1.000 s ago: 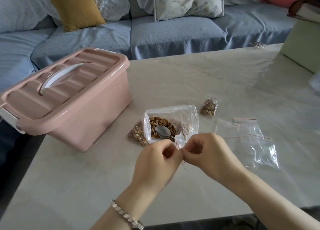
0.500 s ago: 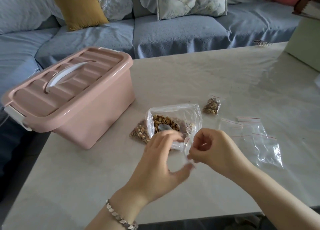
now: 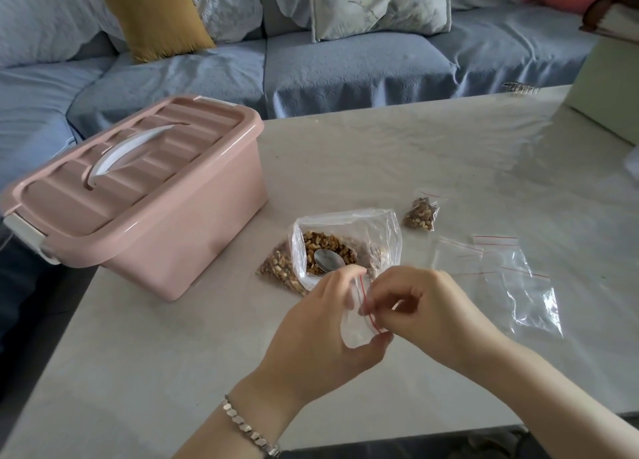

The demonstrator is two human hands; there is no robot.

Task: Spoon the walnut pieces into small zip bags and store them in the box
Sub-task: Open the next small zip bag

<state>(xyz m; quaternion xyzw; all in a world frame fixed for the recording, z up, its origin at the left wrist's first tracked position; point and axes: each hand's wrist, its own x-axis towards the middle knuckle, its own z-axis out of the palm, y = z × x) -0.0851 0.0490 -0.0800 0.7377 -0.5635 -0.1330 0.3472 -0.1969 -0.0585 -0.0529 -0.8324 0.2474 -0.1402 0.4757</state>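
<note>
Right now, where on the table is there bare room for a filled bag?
Bare table in front of the pink box, left of the left hand; also the far stretch behind the walnut bag. Crowded around that bag and the empty bags.

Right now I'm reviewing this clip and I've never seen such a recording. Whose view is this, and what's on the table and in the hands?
There is no machine here. A person wears one camera on the head, which looks down at their own two bare hands. The left hand and the right hand hold an empty small zip bag between them, pinching near its red-lined mouth. On the table stands an open big bag of walnut pieces with a spoon in it. A filled small bag lies to its right and another filled bag to its left. There are also some empty zip bags and a pink box with its lid on.
</note>
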